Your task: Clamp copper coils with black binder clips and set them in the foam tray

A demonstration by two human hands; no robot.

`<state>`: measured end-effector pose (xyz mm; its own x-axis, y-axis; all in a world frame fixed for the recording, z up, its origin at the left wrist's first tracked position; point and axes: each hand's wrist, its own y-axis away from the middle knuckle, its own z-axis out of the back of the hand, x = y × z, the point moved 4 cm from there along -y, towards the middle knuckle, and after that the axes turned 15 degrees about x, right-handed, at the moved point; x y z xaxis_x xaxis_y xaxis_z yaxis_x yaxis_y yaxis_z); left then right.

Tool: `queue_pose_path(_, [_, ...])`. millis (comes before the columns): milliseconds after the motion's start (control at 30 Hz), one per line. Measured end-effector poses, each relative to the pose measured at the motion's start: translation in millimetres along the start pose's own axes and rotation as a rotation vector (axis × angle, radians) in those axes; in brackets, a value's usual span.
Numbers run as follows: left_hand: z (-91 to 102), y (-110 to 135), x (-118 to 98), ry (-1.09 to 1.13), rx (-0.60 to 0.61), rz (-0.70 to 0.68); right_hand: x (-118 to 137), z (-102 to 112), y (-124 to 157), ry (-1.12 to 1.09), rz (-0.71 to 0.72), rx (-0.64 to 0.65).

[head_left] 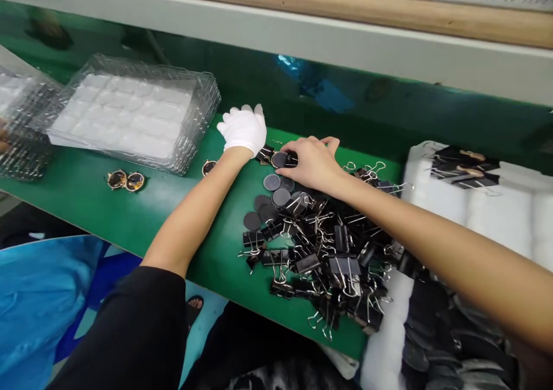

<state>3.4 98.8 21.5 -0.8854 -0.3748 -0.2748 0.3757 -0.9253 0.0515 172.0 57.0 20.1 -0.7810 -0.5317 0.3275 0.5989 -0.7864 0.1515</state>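
My left hand point(244, 128), in a white glove, rests toward the back of the green table with its fingers stretched and somewhat spread. I see nothing held in it. Beside its wrist, a black binder clip point(264, 154) sits against a round dark lens piece with a thin pale rim point(279, 159). My right hand point(314, 162) is bare and closed at the other side of that piece, its fingers around a black binder clip point(292, 160), partly hidden. Several loose dark discs point(281, 197) lie just below. A heap of black binder clips point(307, 263) spreads under my right forearm.
Stacked clear plastic trays point(196, 110) stand at the left back. Round sunglasses point(125, 181) lie in front of them; another pair point(208, 167) is partly behind my left forearm. On the right, a white foam box point(386, 326) holds dark lens-like pieces. A shelf point(276, 38) overhangs the back.
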Motion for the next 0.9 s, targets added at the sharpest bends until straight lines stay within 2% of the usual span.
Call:
queue_pose_path(100, [-2.2, -2.7, 2.4, 0.063, -0.017, 0.026, 1.5, -1.6, -0.2, -0.028, -0.006, 0.0])
queue_pose_path(333, [-8.2, -8.8, 3.9, 0.17, -0.038, -0.007, 6.2, -1.5, -4.9, -0.089, -0.038, -0.029])
queue_pose_path(567, [-16.9, -22.4, 9.3, 0.236, -0.126, -0.044, 5.4, -1.4, -4.0, -0.092, -0.042, -0.038])
queue_pose_path(733, [-18.1, -24.5, 11.1, 0.294, -0.102, -0.028, 4.0, -2.6, -2.7, -0.08, 0.005, -0.021])
queue_pose_path(900, [-15.3, -19.7, 9.2, 0.245, -0.079, 0.006, 3.9, -4.4, 0.1, -0.084, -0.011, -0.049])
